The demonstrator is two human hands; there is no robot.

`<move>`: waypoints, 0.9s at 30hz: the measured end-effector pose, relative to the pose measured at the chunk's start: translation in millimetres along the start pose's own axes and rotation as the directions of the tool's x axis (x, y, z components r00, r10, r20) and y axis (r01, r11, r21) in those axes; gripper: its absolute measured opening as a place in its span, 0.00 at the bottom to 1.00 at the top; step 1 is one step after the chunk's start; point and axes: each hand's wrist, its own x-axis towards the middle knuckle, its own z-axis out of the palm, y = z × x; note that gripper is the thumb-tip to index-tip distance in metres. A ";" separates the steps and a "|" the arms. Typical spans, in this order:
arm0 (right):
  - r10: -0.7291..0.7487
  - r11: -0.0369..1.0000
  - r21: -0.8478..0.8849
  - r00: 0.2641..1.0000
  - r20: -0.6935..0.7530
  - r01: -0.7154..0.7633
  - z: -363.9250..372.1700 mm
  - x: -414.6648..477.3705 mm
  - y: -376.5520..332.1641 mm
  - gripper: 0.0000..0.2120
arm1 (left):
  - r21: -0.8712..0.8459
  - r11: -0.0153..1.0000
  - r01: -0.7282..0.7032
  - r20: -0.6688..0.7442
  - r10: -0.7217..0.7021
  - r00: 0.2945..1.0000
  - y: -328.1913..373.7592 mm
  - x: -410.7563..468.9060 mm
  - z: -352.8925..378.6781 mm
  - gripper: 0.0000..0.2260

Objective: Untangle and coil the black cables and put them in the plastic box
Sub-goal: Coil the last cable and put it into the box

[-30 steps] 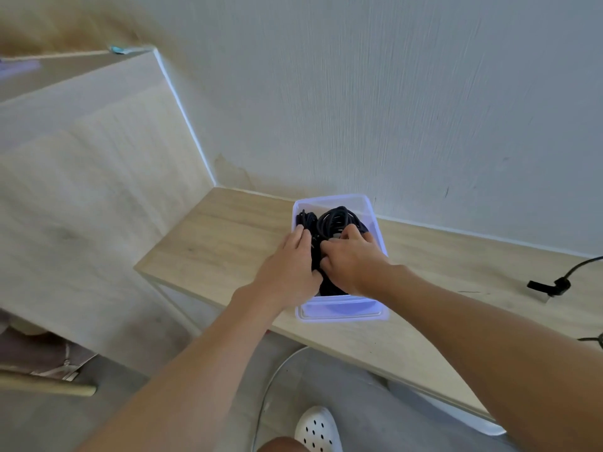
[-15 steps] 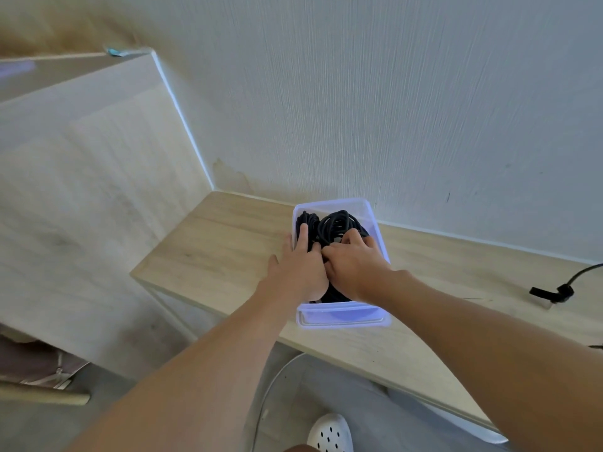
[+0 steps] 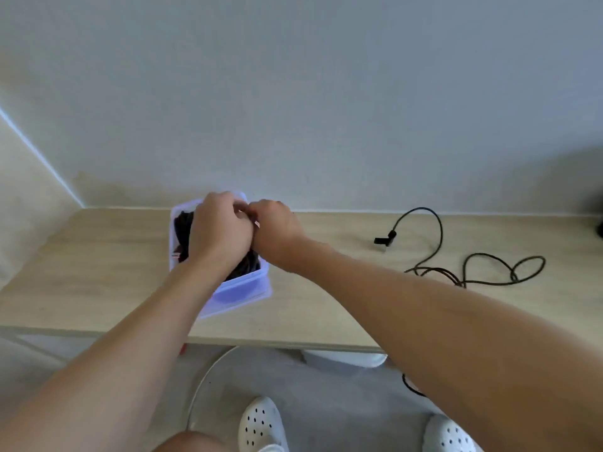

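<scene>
A clear, blue-tinted plastic box (image 3: 239, 290) stands on the wooden table near the wall. Coiled black cables (image 3: 182, 231) fill it. My left hand (image 3: 220, 231) and my right hand (image 3: 277, 230) are both over the far half of the box, knuckles up and touching each other. Their fingers curl down into the cable bundle, and the fingertips are hidden. A loose black cable (image 3: 473, 270) lies in loops on the table to the right, its plug end (image 3: 385, 239) raised toward the wall.
The wooden table (image 3: 98, 272) runs along a white wall, with a side panel at the left. Below the front edge are grey floor, a pale hoop-shaped frame (image 3: 202, 386), white perforated shoes (image 3: 261, 422) and another dark cord (image 3: 411, 386).
Both hands went from lying flat on the cables to curled over the far end of the box. The view swung right, bringing the loose cable into sight.
</scene>
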 end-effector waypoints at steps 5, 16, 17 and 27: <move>0.180 0.961 0.233 0.978 -0.104 -0.152 -50.4 -62.3 57.0 0.12 | -0.268 0.963 0.018 0.172 0.030 0.985 62.4 -38.3 52.5 0.13; 0.577 0.722 0.557 0.802 -0.156 -0.412 -120.6 -136.2 170.6 0.14 | -0.461 0.864 0.200 0.385 -0.008 0.923 108.8 -58.0 170.9 0.13; 0.591 0.689 0.595 0.796 -0.132 -0.413 -119.8 -131.9 174.2 0.15 | -0.480 0.856 0.192 0.378 0.004 0.926 114.6 -56.6 178.0 0.11; 0.739 0.371 0.800 0.672 0.054 -0.472 -122.9 -89.5 188.1 0.14 | -0.192 0.981 -0.025 0.499 0.120 0.859 110.8 -29.4 230.5 0.07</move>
